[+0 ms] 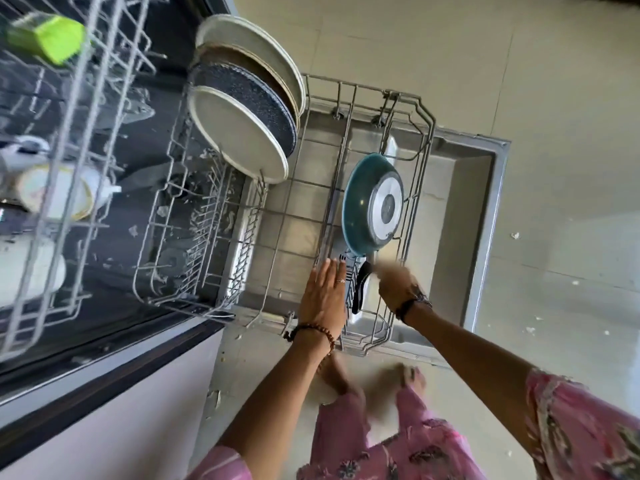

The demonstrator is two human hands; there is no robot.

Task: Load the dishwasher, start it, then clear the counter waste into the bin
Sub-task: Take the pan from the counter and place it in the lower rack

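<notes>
The dishwasher's lower rack (420,109) is pulled out over the open door (485,174). Several plates (242,133) stand on edge at its left side. A teal frying pan (367,206) stands on its rim at the right side, its black handle (360,289) pointing toward me. My left hand (323,299) lies flat with straight fingers against the rack, just left of the handle. My right hand (398,287) is blurred just right of the handle, its fingertips near the handle's base. Whether it grips the handle is unclear.
The upper rack (69,161) juts out at the left, holding a green item (52,38), cups and white bowls (55,192). Cabinet fronts run along the lower left. Beige floor tiles with small white scraps surround the door. My bare feet stand near the rack's front edge.
</notes>
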